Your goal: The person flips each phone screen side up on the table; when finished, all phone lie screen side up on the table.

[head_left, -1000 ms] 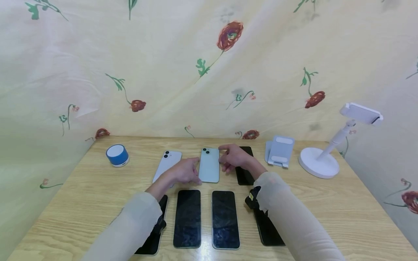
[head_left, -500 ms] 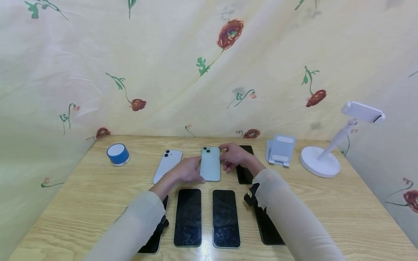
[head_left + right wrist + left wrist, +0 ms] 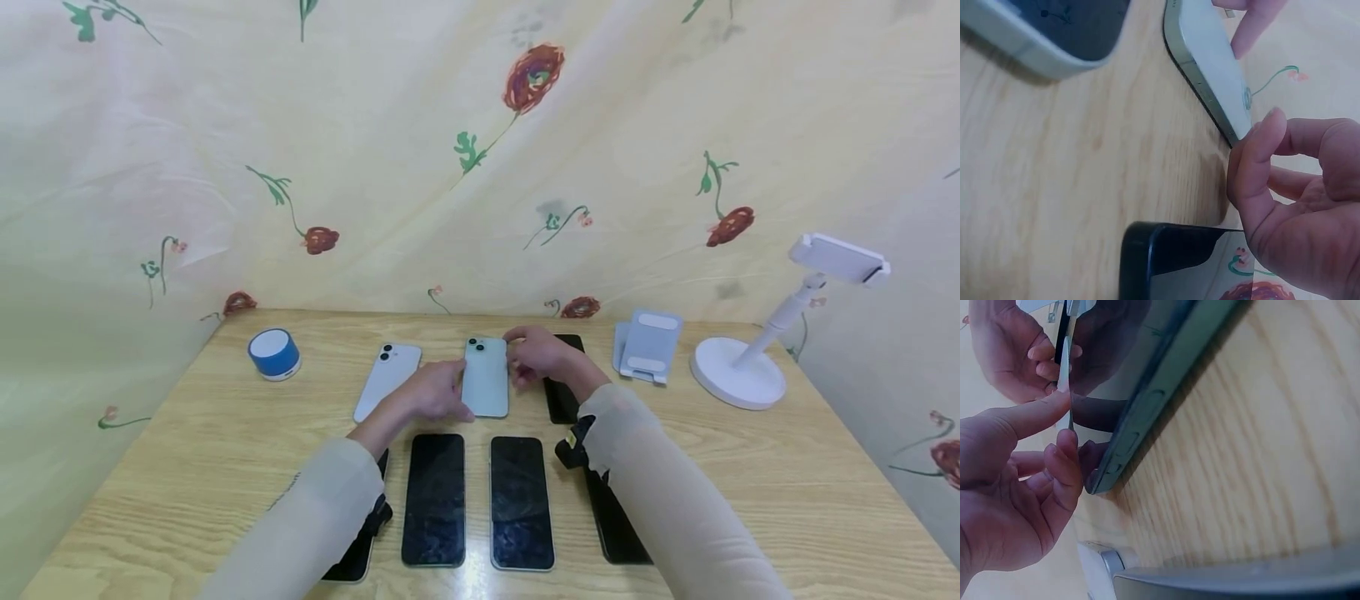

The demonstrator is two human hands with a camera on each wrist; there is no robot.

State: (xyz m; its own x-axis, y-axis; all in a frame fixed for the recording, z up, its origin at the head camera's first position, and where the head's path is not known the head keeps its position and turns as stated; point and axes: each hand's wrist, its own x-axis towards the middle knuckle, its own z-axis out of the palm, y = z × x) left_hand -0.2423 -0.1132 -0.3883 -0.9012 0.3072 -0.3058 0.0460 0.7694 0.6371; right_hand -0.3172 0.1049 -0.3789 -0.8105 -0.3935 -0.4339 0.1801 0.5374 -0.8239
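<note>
A pale green phone [image 3: 485,379] lies back up in the middle of the far row. My left hand [image 3: 433,392] is at its left side, index finger on the edge and thumb by the lower left corner. My right hand [image 3: 543,352] touches its upper right side with a fingertip, the other fingers bent. In the left wrist view that hand's [image 3: 1022,481] fingers meet a thin phone edge. The right wrist view has bent fingers of the right hand [image 3: 1297,194] at the camera end of the pale phone [image 3: 1210,56].
A white phone [image 3: 386,383] and a dark phone [image 3: 562,400] flank it. Nearer are dark-screened phones [image 3: 435,500], [image 3: 522,500], the outer ones partly under my sleeves. Beyond stand a blue speaker [image 3: 273,354], a light folding stand [image 3: 651,346] and a white round-based stand [image 3: 738,372].
The left thumb has shifted slightly right along the phone's lower corner. The right hand stays at the upper right edge. The whole view has drifted a little.
</note>
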